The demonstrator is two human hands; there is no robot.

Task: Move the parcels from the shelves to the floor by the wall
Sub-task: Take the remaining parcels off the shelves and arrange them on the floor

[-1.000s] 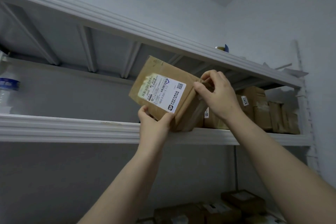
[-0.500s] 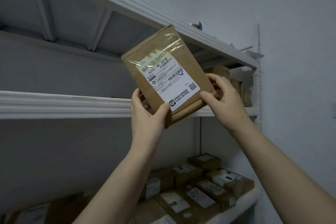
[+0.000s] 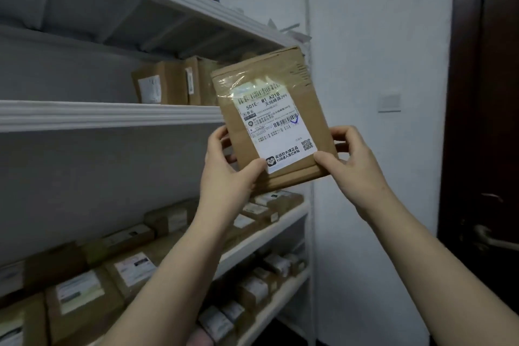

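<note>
Flat brown cardboard parcel [image 3: 269, 121] is in the air in front of the shelving, off the shelf, tilted, label facing the camera. Left hand [image 3: 227, 174] grips its lower left corner, thumb on the front face, fingers curled behind. Right hand [image 3: 354, 166] pinches the lower right edge, thumb on front, fingers wrapped round the side. Both hold near the bottom only, top half unsupported.

Risks, as a judgement:
- Clear tape over the top looks glossy, and with such a low grip the parcel could tip or slip on the way down.
- The floor by the wall is not in view, so lowering means a bend or turn. The shelf edge [image 3: 112, 115] is just to the left and the dark door [image 3: 488, 121] with its handle [image 3: 494, 239] is near on the right, so a corner could knock either one.
- Dropping instead of setting down could dent the thin box.

Writing: the white shipping label [image 3: 276, 126] reads "501E- M1 A21B", then a Chinese address line ending "299". It has barcodes, a blue tick mark, a QR code at lower right and a black logo with two lines of Chinese print at the bottom. Small print is too fine to read.

Around: more brown parcels [image 3: 168, 84] stand on the same upper shelf, and many labelled boxes [image 3: 84, 289] fill the lower shelves, their labels blurred. A wall switch [image 3: 389, 100] is on the white wall.
</note>
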